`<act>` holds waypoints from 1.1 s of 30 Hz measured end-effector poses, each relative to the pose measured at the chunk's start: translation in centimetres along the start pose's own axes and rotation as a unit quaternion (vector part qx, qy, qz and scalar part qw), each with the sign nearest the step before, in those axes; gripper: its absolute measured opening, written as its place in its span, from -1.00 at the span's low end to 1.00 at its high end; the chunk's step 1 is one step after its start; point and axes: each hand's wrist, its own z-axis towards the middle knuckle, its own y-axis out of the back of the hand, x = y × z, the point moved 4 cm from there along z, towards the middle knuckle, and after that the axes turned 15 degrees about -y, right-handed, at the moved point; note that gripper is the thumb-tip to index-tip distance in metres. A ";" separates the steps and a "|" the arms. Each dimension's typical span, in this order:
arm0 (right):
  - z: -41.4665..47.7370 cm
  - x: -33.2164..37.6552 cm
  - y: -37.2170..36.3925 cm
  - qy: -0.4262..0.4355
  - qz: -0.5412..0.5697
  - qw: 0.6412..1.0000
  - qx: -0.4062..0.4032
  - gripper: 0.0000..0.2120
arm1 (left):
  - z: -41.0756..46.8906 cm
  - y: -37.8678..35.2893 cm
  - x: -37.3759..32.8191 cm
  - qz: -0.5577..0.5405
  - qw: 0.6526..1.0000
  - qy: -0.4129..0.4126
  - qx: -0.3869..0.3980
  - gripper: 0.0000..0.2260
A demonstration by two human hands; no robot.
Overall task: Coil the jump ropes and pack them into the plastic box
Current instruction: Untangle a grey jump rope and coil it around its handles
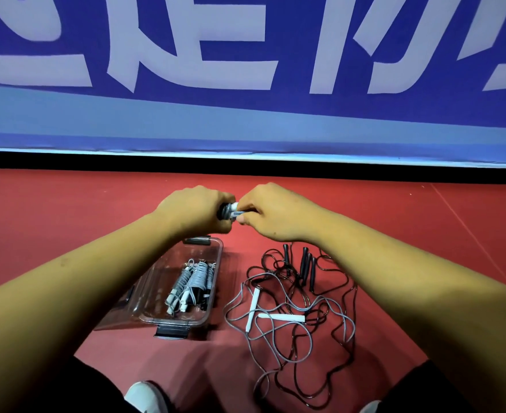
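Clutching a coiled jump rope [230, 212], left hand [190, 208] fisted; right hand [272, 213] apparently pinches its end.

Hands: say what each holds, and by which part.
One coiled jump rope. The left hand grips its bundled body; the right hand pinches the end that sticks out.

A red sports floor [67, 234] is crossed by a thin pale line [466, 225] at the right. A clear plastic box [216, 281] with black latches [171, 331] is set on it. Just beside the box, to the right, loose jump ropes [290, 308] are spread in a tangle — a grey rope [347, 323] with white handles [281, 317], and black-handled ropes [304, 262] beyond.
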 end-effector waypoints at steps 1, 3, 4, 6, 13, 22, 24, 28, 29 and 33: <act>0.0 -0.2 0.3 -0.003 0.013 1.000 -0.007 -0.77 | 0.0 0.0 -0.5 -0.003 1.000 -0.009 0.011 -0.87; 0.2 -0.8 1.0 -0.016 0.039 0.998 -0.037 -0.85 | 0.0 0.2 -1.4 -0.021 0.999 -0.026 0.031 -0.70; 0.3 -1.2 1.4 -0.025 0.049 0.997 -0.054 -0.87 | 0.1 0.3 -1.8 -0.035 0.998 -0.036 0.033 -0.62; 0.4 -2.1 2.2 -0.045 0.073 0.993 -0.078 -0.90 | 0.1 0.6 -2.4 -0.078 0.996 -0.050 0.016 -0.54; 0.2 -4.0 2.8 -0.081 0.212 0.973 -0.040 -0.84 | -0.7 1.6 -3.0 -0.297 0.950 -0.092 -0.040 -0.81; -0.1 -4.9 1.1 -0.111 0.265 0.956 0.058 -0.73 | -1.0 2.5 -2.1 -0.475 0.866 -0.017 -0.153 -0.74; -0.1 -4.5 0.8 -0.112 0.242 0.962 0.058 -0.74 | -0.8 2.6 -1.5 -0.472 0.865 0.006 -0.171 -0.84; 0.4 -3.2 0.6 -0.128 0.175 0.976 0.027 -0.72 | -0.3 2.1 0.0 -0.461 0.864 0.052 -0.197 -0.86; 0.6 -2.6 0.6 -0.121 0.147 0.982 0.014 -0.73 | -0.2 2.0 0.4 -0.448 0.871 0.059 -0.193 -0.85; 0.4 -1.1 1.0 -0.071 0.008 0.997 -0.023 -0.73 | 0.2 1.3 1.3 -0.309 0.937 0.059 -0.152 -0.79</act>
